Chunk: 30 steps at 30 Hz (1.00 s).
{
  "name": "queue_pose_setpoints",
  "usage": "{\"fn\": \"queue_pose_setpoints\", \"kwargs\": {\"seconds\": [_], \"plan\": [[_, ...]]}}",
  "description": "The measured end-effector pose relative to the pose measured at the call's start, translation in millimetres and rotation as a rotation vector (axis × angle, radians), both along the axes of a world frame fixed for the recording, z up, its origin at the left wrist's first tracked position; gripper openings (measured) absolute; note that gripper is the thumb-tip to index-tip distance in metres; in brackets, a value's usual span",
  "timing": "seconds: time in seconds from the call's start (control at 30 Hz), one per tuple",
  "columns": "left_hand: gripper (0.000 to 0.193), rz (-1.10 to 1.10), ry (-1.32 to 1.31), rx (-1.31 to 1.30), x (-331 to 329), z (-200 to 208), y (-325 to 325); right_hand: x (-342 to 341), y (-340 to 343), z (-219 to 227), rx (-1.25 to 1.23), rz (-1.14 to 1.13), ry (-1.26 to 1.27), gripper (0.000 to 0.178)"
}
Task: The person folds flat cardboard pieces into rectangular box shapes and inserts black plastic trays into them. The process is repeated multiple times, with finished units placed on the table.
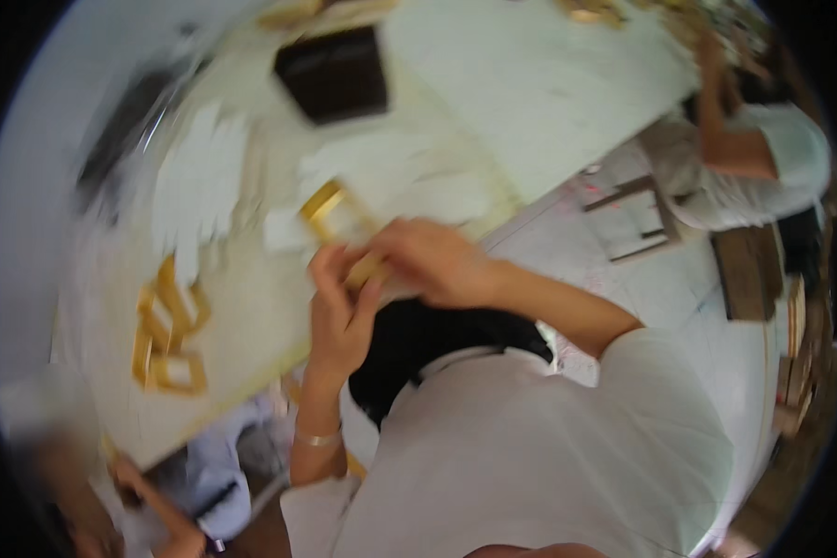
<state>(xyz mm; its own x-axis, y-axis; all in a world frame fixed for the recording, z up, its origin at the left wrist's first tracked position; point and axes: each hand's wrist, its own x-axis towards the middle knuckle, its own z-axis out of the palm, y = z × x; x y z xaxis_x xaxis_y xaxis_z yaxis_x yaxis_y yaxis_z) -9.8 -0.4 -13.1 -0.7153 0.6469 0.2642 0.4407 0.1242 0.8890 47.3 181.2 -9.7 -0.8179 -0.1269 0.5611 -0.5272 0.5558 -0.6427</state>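
My left hand (338, 321) and my right hand (442, 259) meet in front of my body at the table's near edge. Between their fingers is a small gold-coloured piece (366, 271), blurred and mostly covered, so its full shape does not show. Both hands have their fingers closed around it. Just beyond them, a gold rectangular frame (325, 203) lies on the table (251, 307), apart from my fingers. Off to the left is a loose group of several more gold frames (170, 325), some overlapping.
White strips (195, 186) spread across the left of the table, with white sheets (372, 167) beyond my hands. A dark brown box (335, 76) stands farther back. Another person (753, 158) sits at the right, one more (158, 502) at lower left. Brown cartons (747, 274) are far right.
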Motion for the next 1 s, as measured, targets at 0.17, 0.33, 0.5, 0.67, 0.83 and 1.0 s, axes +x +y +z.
{"fn": "queue_pose_setpoints", "kwargs": {"seconds": [0.17,0.33,0.5,0.67,0.83,1.0], "plan": [[0.048,0.046,-0.172,0.080,11,4,1,7,-5,7,-0.034,-0.104,-0.107,0.025],[0.022,0.252,0.215,-0.060,17,2,12,6,1,12,0.047,-0.124,-0.123,0.019],[0.016,0.299,0.465,-0.179,25,-1,10,4,7,9,0.306,-0.042,0.042,0.016],[0.014,0.188,0.425,-0.258,11,5,11,-8,13,15,0.439,0.111,-0.242,0.020],[0.025,0.180,0.299,-0.366,13,25,9,-13,12,23,0.170,0.168,-0.500,0.022],[0.046,0.359,0.492,-0.350,20,14,8,3,3,38,-0.353,0.235,-0.539,0.032]]}}
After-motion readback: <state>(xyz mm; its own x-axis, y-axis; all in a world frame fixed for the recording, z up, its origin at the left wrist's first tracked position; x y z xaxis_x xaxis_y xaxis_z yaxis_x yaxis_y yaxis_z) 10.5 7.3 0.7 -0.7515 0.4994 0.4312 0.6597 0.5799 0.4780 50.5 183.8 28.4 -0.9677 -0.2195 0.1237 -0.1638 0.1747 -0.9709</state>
